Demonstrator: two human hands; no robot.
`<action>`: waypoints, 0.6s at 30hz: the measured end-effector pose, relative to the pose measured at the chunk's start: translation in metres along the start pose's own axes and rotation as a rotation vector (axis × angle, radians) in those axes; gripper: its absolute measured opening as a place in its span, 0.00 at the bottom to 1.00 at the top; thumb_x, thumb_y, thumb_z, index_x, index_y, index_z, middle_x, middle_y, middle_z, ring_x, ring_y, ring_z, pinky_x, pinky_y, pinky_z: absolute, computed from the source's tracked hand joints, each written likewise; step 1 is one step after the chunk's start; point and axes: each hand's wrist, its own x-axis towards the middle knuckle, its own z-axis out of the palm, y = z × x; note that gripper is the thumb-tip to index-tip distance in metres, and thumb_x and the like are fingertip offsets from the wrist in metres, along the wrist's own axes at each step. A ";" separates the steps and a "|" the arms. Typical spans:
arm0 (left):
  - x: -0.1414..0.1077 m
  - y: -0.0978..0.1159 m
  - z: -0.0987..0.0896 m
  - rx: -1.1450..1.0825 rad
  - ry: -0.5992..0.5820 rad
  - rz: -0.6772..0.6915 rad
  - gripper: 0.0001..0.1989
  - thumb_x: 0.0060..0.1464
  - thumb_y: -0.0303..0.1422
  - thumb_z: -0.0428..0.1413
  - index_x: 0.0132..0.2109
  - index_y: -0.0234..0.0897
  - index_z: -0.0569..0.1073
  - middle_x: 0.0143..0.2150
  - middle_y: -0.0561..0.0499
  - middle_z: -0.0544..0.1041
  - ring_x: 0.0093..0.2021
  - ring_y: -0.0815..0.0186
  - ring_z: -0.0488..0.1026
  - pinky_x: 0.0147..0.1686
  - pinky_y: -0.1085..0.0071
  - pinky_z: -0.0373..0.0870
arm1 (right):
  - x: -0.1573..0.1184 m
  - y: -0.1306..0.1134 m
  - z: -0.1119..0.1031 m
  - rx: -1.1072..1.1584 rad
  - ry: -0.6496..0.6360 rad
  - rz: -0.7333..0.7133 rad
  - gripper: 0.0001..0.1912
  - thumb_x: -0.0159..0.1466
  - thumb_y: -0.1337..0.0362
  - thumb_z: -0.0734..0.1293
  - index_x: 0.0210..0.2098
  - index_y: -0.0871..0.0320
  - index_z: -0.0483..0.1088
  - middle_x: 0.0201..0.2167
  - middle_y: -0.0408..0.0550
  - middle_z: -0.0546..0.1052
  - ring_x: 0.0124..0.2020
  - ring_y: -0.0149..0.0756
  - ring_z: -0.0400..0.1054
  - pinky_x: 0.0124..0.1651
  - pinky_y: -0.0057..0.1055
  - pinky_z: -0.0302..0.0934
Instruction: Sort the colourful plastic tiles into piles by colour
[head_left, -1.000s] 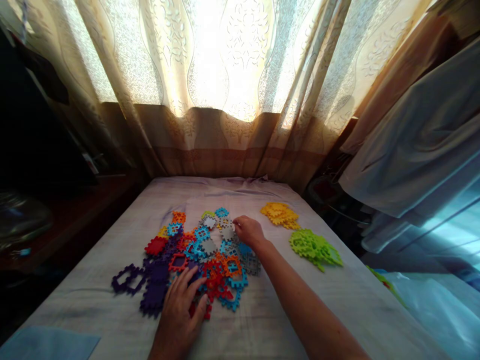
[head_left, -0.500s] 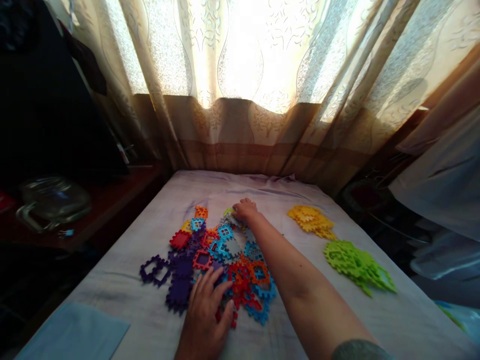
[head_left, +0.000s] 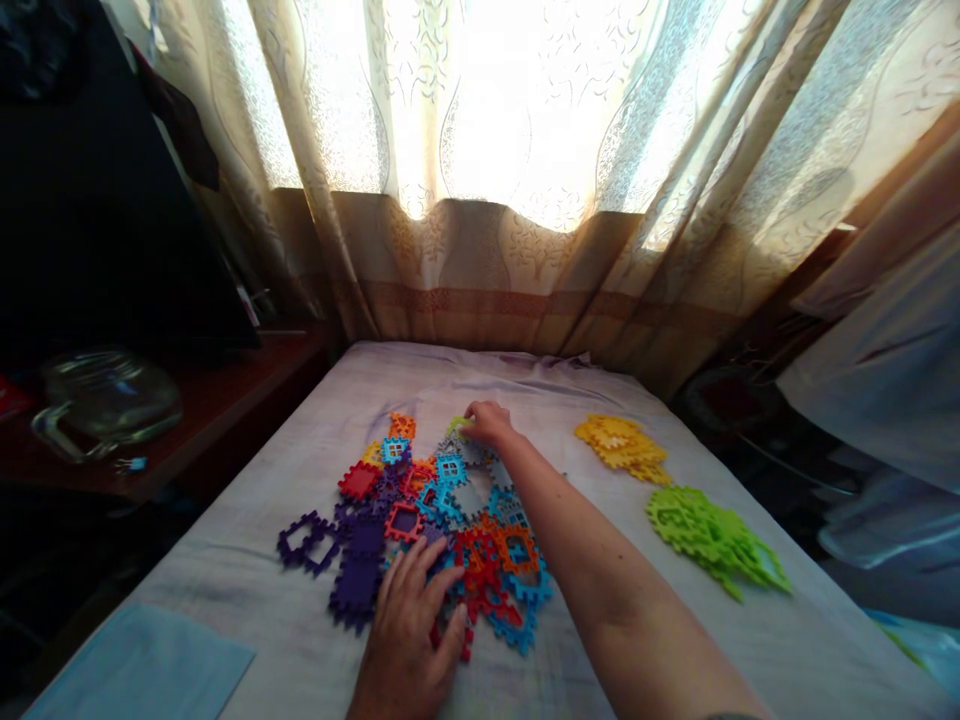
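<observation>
A mixed pile of notched plastic interlocking tiles lies on the bed sheet, with purple tiles [head_left: 367, 535], red tiles [head_left: 480, 565], blue tiles [head_left: 437, 500] and grey tiles [head_left: 469, 495]. My left hand [head_left: 412, 620] rests on the near side of the pile, fingers stretched and apart, covering some pieces. At the pile's far edge my right hand [head_left: 489, 424] has its fingers closed on a green interlocking tile [head_left: 456, 425], of which only a small part shows. Grey pieces lie just below those fingers.
On the right sit a yellow tile stack [head_left: 622, 445] and a green tile heap [head_left: 712, 535]. A light blue cloth [head_left: 150, 665] lies near left. A glass jug [head_left: 109, 405] stands on a dark red table [head_left: 225, 410] at left. Patterned curtains [head_left: 480, 260] hang behind the bed.
My right hand has shifted very slightly left at the green tile. My left hand stays on the pile. The view has moved a little.
</observation>
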 end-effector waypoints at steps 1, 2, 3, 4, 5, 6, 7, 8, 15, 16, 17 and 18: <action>0.000 0.000 0.000 0.000 0.000 -0.005 0.16 0.58 0.34 0.54 0.54 0.47 0.73 0.60 0.47 0.73 0.61 0.55 0.67 0.56 0.51 0.70 | -0.003 0.000 -0.002 0.028 0.030 0.011 0.13 0.59 0.60 0.69 0.44 0.52 0.75 0.47 0.47 0.78 0.52 0.41 0.68 0.52 0.34 0.59; 0.000 0.000 0.000 -0.001 -0.001 -0.010 0.16 0.58 0.34 0.53 0.54 0.47 0.73 0.60 0.47 0.73 0.61 0.55 0.67 0.56 0.51 0.70 | -0.006 0.001 -0.005 0.055 0.062 0.026 0.12 0.61 0.60 0.67 0.44 0.52 0.74 0.45 0.46 0.79 0.49 0.39 0.70 0.50 0.32 0.60; 0.000 0.000 0.000 -0.003 -0.002 -0.016 0.16 0.59 0.34 0.53 0.54 0.47 0.73 0.60 0.47 0.72 0.62 0.55 0.67 0.56 0.51 0.70 | -0.011 0.003 -0.008 0.081 0.096 0.044 0.11 0.62 0.61 0.66 0.44 0.52 0.74 0.44 0.46 0.79 0.46 0.38 0.71 0.47 0.30 0.61; 0.000 0.000 0.001 -0.004 -0.002 -0.022 0.16 0.59 0.34 0.53 0.54 0.47 0.73 0.60 0.48 0.72 0.62 0.55 0.67 0.56 0.50 0.69 | -0.017 0.006 -0.011 0.105 0.131 0.063 0.11 0.64 0.61 0.64 0.44 0.52 0.73 0.43 0.45 0.79 0.44 0.36 0.72 0.46 0.29 0.62; -0.001 -0.001 0.001 -0.007 0.000 -0.025 0.16 0.59 0.34 0.53 0.54 0.47 0.73 0.60 0.48 0.72 0.61 0.55 0.67 0.56 0.51 0.69 | -0.025 0.011 -0.015 0.125 0.166 0.082 0.12 0.65 0.61 0.62 0.46 0.53 0.72 0.43 0.45 0.79 0.43 0.35 0.72 0.45 0.28 0.62; -0.001 -0.001 0.001 -0.011 0.001 -0.025 0.16 0.59 0.34 0.53 0.54 0.47 0.73 0.60 0.48 0.72 0.61 0.55 0.67 0.56 0.51 0.69 | -0.034 0.018 -0.019 0.138 0.197 0.101 0.13 0.66 0.61 0.61 0.47 0.54 0.71 0.43 0.46 0.79 0.43 0.35 0.72 0.44 0.28 0.62; -0.001 -0.002 0.002 -0.016 0.004 -0.024 0.16 0.59 0.34 0.53 0.53 0.47 0.73 0.60 0.48 0.72 0.61 0.55 0.67 0.56 0.51 0.69 | -0.046 0.028 -0.023 0.156 0.230 0.117 0.14 0.66 0.61 0.60 0.48 0.54 0.71 0.43 0.47 0.79 0.44 0.34 0.72 0.45 0.27 0.62; -0.001 -0.002 0.003 -0.020 0.010 -0.024 0.16 0.59 0.34 0.53 0.53 0.47 0.73 0.59 0.48 0.73 0.61 0.55 0.67 0.57 0.51 0.69 | -0.059 0.041 -0.026 0.184 0.266 0.134 0.15 0.66 0.61 0.60 0.49 0.55 0.70 0.43 0.48 0.79 0.44 0.34 0.72 0.45 0.27 0.63; 0.001 -0.008 0.008 -0.033 0.049 0.011 0.14 0.59 0.36 0.52 0.51 0.46 0.75 0.58 0.48 0.73 0.60 0.55 0.68 0.58 0.50 0.67 | -0.179 0.174 -0.035 0.438 0.616 0.402 0.15 0.57 0.56 0.63 0.39 0.57 0.74 0.37 0.51 0.80 0.33 0.39 0.73 0.38 0.34 0.66; 0.001 -0.008 0.008 -0.027 0.054 0.016 0.14 0.59 0.36 0.52 0.51 0.46 0.75 0.58 0.48 0.73 0.60 0.55 0.68 0.58 0.50 0.67 | -0.194 0.190 -0.036 0.431 0.656 0.448 0.16 0.56 0.55 0.63 0.38 0.57 0.74 0.36 0.52 0.80 0.32 0.40 0.73 0.37 0.34 0.66; 0.001 -0.008 0.008 -0.021 0.059 0.021 0.14 0.59 0.36 0.52 0.51 0.45 0.75 0.58 0.47 0.73 0.60 0.55 0.68 0.58 0.51 0.67 | -0.206 0.204 -0.038 0.428 0.688 0.481 0.16 0.54 0.55 0.64 0.37 0.58 0.74 0.35 0.52 0.80 0.31 0.40 0.73 0.36 0.34 0.66; 0.002 -0.007 0.008 -0.014 0.065 0.027 0.14 0.59 0.36 0.52 0.51 0.45 0.75 0.58 0.47 0.73 0.60 0.55 0.68 0.58 0.51 0.66 | -0.217 0.214 -0.039 0.418 0.718 0.512 0.17 0.53 0.54 0.64 0.37 0.58 0.74 0.34 0.52 0.80 0.30 0.40 0.72 0.34 0.34 0.65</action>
